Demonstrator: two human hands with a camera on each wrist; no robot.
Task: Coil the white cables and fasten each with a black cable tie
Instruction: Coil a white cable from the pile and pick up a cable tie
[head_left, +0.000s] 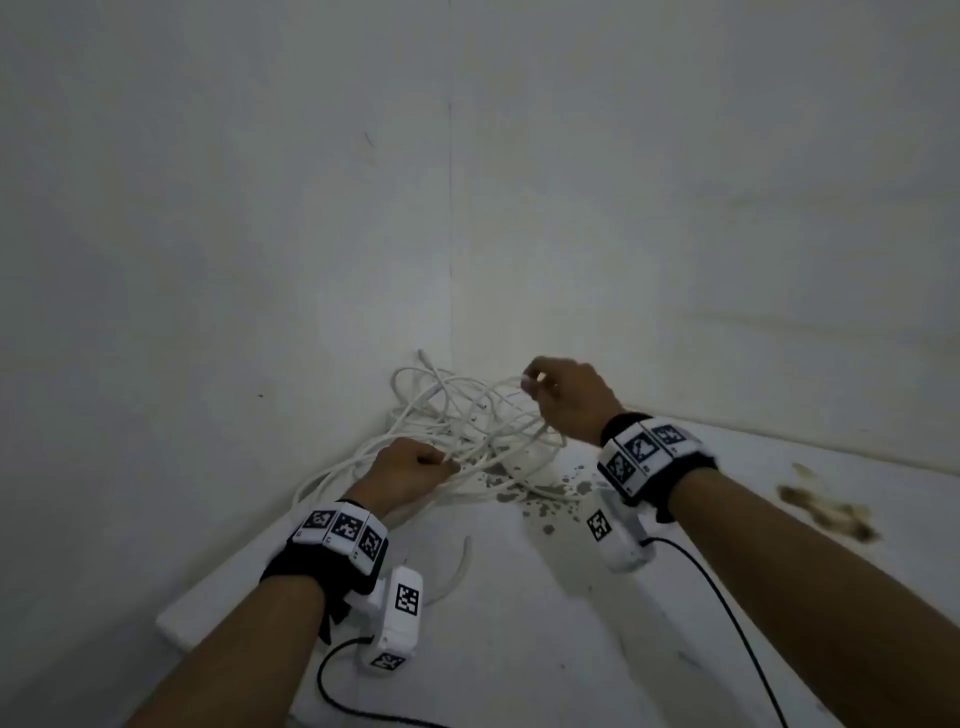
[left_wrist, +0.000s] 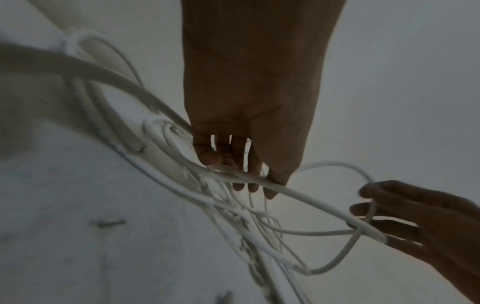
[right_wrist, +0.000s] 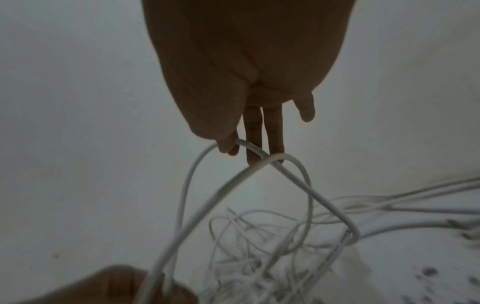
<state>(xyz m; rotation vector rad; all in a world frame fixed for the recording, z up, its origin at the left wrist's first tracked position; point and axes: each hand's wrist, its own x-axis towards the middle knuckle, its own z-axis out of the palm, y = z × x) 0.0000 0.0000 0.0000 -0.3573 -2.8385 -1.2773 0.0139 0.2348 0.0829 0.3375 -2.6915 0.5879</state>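
Cables (head_left: 457, 431) lie in a loose white heap in the middle of the head view, just below the spot where the two walls (head_left: 260, 208) meet. I see them as a tangle of many loops, some thick and some thin, and I cannot tell how many there are. The heap sits on a white table (head_left: 519, 623) that has dark spots just right of the pile and a brown stain (head_left: 826, 512) far over on the right side of the frame.

My left hand (head_left: 410, 470) is low and a little left of the middle. Its fingers are curled around a bunch of strands at the near edge of the heap. In the left wrist view a thick white strand (left_wrist: 298, 193) runs under those fingertips and off toward the lower right.

My right hand (head_left: 566, 397) is higher, right of the heap. Its thumb and finger pinch a thin loop (right_wrist: 259, 164) and hold it up above the pile. In the right wrist view the loop hangs down from the fingertips toward the tangle in the lower middle.

Both wrists wear black bands with white marker blocks (head_left: 340, 535). Thin black wires (head_left: 727, 613) run from them toward the bottom of the frame.
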